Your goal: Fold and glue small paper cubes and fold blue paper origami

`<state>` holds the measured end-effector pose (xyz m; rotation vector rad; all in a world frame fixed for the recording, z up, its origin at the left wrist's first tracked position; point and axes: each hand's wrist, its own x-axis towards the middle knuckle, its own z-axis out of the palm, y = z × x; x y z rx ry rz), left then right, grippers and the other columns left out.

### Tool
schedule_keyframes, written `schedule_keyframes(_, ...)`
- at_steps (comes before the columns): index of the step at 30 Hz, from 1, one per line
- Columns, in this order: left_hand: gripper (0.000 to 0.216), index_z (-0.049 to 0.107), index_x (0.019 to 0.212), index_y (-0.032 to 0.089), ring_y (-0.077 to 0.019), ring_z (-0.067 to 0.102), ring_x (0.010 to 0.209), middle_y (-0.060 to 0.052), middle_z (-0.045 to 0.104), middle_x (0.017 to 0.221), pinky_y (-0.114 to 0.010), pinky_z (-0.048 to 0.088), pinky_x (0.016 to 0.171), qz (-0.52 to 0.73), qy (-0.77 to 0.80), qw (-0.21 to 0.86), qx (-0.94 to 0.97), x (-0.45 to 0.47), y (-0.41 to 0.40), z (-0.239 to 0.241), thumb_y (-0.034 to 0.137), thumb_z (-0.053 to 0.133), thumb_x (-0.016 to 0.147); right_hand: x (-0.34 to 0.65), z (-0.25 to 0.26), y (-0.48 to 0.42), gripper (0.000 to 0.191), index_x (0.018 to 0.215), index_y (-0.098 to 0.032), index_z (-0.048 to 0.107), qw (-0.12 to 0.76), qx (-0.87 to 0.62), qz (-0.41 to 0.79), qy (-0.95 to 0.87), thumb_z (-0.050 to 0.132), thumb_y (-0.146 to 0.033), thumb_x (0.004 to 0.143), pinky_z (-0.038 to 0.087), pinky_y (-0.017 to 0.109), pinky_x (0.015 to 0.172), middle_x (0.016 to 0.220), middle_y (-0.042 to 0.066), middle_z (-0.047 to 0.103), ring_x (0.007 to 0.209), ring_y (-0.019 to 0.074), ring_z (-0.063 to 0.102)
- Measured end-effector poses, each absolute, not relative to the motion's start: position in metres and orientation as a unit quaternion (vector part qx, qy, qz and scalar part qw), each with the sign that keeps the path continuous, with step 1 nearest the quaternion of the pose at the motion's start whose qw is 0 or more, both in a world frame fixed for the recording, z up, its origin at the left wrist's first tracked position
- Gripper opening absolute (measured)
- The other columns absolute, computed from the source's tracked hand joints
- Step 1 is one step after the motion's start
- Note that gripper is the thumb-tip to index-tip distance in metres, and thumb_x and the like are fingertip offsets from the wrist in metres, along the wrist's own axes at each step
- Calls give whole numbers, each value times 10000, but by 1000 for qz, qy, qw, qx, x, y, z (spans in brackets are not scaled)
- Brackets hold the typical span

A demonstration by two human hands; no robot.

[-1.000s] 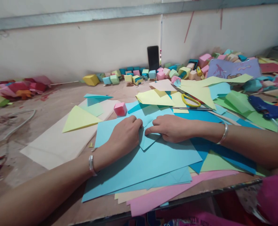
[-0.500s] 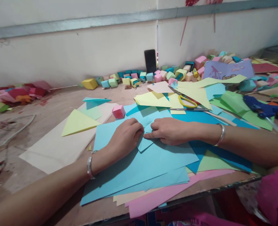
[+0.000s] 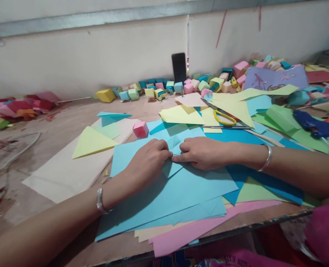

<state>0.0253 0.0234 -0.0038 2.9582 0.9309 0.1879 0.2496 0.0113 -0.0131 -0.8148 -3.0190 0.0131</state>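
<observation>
Under both hands lies a small folded piece of light blue paper (image 3: 174, 170), on top of a larger light blue sheet (image 3: 189, 194). My left hand (image 3: 150, 161) is closed, thumb and fingers pinched at the small piece's left side; its fingertips partly hide the fold. My right hand (image 3: 201, 152) presses the same piece from the right with its index finger stretched out and the other fingers curled in. The two hands' fingertips meet at the middle of the piece. Just beyond my left hand sits a pink paper cube (image 3: 140, 129).
Yellow-handled scissors (image 3: 224, 118) lie among paper offcuts. To the right is a blue glue gun (image 3: 314, 124). A phone (image 3: 179, 67) leans on the wall (image 3: 111, 55) behind several small paper cubes. A folded yellow paper (image 3: 93, 142) rests on a white sheet (image 3: 58, 178) at left.
The view has shifted slightly. My left fingertips have slid a little to the right along the fold, towards my right index finger. Both hands stay on the small blue paper.
</observation>
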Motion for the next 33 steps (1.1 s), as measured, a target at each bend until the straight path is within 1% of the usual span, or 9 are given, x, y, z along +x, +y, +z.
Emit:
schedule_keyframes(4, 300, 705, 846, 141, -249, 599, 860, -106, 683, 932, -378, 474, 737, 29, 277, 2, 960, 27, 25, -1, -5, 445, 810, 247, -11, 8, 360, 1292, -243, 567, -1, -264, -21, -964, 397, -180, 981, 167, 329, 563, 831, 50, 551, 724, 168, 416)
schedule_keyframes(8, 356, 675, 866, 157, -218, 600, 875, -90, 669, 947, -340, 480, 757, 122, 325, 50, 936, 27, 30, -10, -44, 413, 733, 241, -7, -6, 289, 1209, -203, 582, 21, -259, -93, -961, 369, -231, 1017, 164, 343, 582, 873, 67, 576, 759, 185, 432)
schedule_keyframes(11, 327, 632, 876, 167, -206, 591, 840, -76, 664, 905, -327, 474, 733, 170, 342, 59, 922, 26, 30, -16, -24, 406, 736, 236, -7, -15, 265, 1144, -182, 597, 54, -234, -125, -963, 362, -200, 1023, 188, 343, 611, 854, 53, 586, 748, 173, 440)
schedule_keyframes(17, 255, 545, 827, 176, -164, 557, 713, -32, 626, 783, -292, 442, 654, 235, 376, 80, 892, 23, 32, -19, 1, 370, 767, 233, -8, -15, 325, 768, -157, 600, 67, -192, -189, -961, 368, -88, 984, 183, 340, 614, 700, 31, 562, 660, 154, 405)
schedule_keyframes(21, 237, 574, 858, 169, -180, 572, 774, -52, 642, 829, -318, 452, 706, 234, 342, 76, 907, 23, 30, -14, 58, 366, 830, 239, 0, -15, 365, 788, -181, 585, 89, -255, -196, -942, 296, -99, 995, 174, 348, 603, 719, 42, 567, 660, 167, 387)
schedule_keyframes(24, 222, 595, 931, 156, -215, 586, 842, -83, 663, 906, -361, 461, 753, 209, 320, 54, 922, 24, 25, -8, 284, 415, 949, 244, -1, -8, 307, 831, -166, 581, 95, -358, -167, -914, 319, -73, 959, 191, 343, 605, 743, 56, 568, 652, 167, 387)
schedule_keyframes(26, 336, 601, 952, 153, -246, 597, 873, -100, 672, 946, -387, 465, 760, 173, 312, 36, 934, 25, 23, -7, 472, 498, 926, 248, -6, 0, 210, 846, -146, 579, 73, -421, -125, -895, 402, -39, 880, 196, 328, 593, 757, 63, 572, 648, 161, 399)
schedule_keyframes(28, 415, 606, 969, 150, -274, 602, 910, -117, 670, 993, -406, 467, 768, 132, 304, 19, 943, 26, 21, -7, 550, 578, 864, 251, -11, 8, 170, 853, -135, 581, 49, -458, -89, -883, 464, -21, 803, 189, 314, 579, 786, 70, 584, 663, 159, 424)
schedule_keyframes(33, 226, 619, 970, 145, -261, 599, 922, -122, 663, 1017, -408, 464, 784, 102, 290, 3, 952, 28, 24, -11, 350, 538, 920, 251, -14, 11, 166, 872, -129, 589, 13, -478, -96, -873, 454, -44, 829, 160, 318, 578, 825, 96, 608, 691, 169, 453)
